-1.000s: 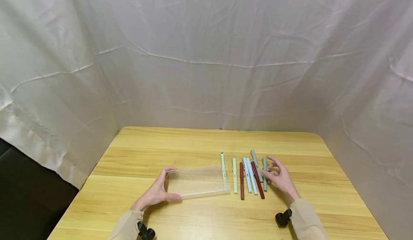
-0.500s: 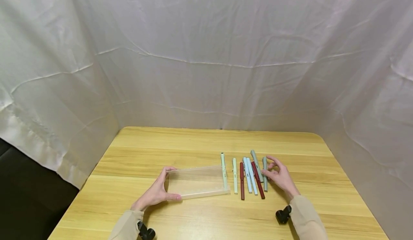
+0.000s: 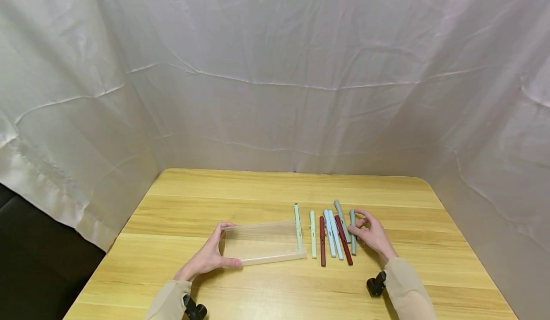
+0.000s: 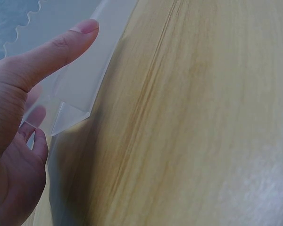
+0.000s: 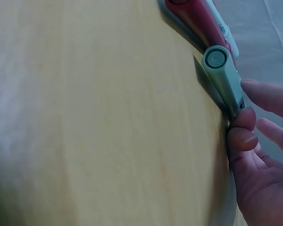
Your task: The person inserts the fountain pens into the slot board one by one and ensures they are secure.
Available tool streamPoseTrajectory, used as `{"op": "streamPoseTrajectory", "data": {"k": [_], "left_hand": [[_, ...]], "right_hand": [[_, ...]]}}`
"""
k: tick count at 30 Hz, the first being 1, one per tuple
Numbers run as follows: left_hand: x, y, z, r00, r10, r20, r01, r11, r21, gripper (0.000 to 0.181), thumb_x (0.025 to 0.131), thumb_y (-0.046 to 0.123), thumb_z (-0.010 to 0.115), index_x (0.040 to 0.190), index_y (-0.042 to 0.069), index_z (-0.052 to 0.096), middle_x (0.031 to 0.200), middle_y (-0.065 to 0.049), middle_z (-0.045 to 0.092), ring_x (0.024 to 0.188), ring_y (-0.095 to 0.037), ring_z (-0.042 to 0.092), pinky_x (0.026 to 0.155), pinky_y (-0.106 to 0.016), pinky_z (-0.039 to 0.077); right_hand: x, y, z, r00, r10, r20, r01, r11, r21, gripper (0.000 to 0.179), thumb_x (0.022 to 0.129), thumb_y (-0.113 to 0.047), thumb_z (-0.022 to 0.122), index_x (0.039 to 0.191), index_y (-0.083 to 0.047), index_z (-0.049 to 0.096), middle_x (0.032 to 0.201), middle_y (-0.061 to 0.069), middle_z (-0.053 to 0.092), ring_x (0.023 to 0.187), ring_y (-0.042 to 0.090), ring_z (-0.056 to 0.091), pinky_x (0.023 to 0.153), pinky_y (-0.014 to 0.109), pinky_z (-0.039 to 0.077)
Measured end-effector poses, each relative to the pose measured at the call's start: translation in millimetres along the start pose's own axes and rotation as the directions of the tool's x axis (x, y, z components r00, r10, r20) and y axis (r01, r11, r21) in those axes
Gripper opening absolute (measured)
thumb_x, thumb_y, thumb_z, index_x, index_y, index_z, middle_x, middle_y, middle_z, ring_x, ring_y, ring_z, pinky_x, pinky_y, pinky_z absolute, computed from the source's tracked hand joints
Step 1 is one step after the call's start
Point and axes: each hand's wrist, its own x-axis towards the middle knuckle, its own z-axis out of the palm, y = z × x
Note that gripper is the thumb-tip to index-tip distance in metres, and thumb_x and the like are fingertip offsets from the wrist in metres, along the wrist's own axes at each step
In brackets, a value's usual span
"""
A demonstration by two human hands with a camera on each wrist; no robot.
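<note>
Pens (image 3: 335, 234) obstructing, near tabletop (image 3: 292, 289) passable

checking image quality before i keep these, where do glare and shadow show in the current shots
Head: faint sheen on the near part of the table; left wrist: pale glare at lower right, dark shadow below the clear tray; right wrist: bluish glare at left, shadows along the red pen and grey-green pen.

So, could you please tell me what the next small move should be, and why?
I would probably lift the rightmost slim grey-green pen: the right hand appears to pinch it already, and it lies outermost on the right, with no other pen on top. The left hand grips the clear plastic rectangular tray, which should help keep that steady.
</note>
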Motion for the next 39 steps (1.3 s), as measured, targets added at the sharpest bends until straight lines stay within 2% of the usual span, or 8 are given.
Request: {"op": "streamPoseTrajectory", "data": {"k": [10, 28, 39], "left_hand": [[0.5, 1.4, 0.8, 1.000, -0.009, -0.005, 0.009, 1.000, 0.003, 0.100, 0.065, 0.027, 0.094, 0.141, 0.006, 0.033, 0.150, -0.022, 0.040, 0.146, -0.045, 0.033, 0.124, -0.067, 0.016], [-0.5, 1.3, 0.9, 1.000, -0.013, -0.002, 0.013, 1.000, 0.008, 0.098, 0.067, 0.025, 0.094, 0.142, 0.007, 0.033, 0.151, -0.023, 0.038, 0.147, -0.048, 0.029, 0.124, -0.068, 0.016], [-0.3, 0.4, 0.1, 1.000, -0.003, -0.007, 0.003, 1.000, 0.006, 0.098, 0.066, 0.025, 0.094, 0.141, 0.006, 0.033, 0.150, -0.022, 0.039, 0.146, -0.047, 0.031, 0.124, -0.068, 0.016]], "right_hand": [[5.9, 3, 1, 1.000, 0.010, -0.016, -0.011, 0.998, -0.069, 0.066, 0.094, -0.015, 0.070, 0.150, 0.000, 0.038, 0.088, 0.010, 0.059, 0.059, 0.009, 0.056, 0.058, 0.021, 0.051], [7.1, -5, 1, 0.998, 0.052, 0.018, -0.050, 0.995, -0.085, 0.071, 0.096, -0.015, 0.067, 0.154, 0.003, 0.030, 0.085, 0.007, 0.056, 0.055, 0.010, 0.055, 0.049, 0.025, 0.052], [7.4, -8, 3, 0.997, 0.070, 0.039, -0.064, 0.991, -0.121, 0.072, 0.096, -0.012, 0.065, 0.155, 0.004, 0.027, 0.083, 0.007, 0.053, 0.056, 0.013, 0.056, 0.047, 0.027, 0.054]]}}
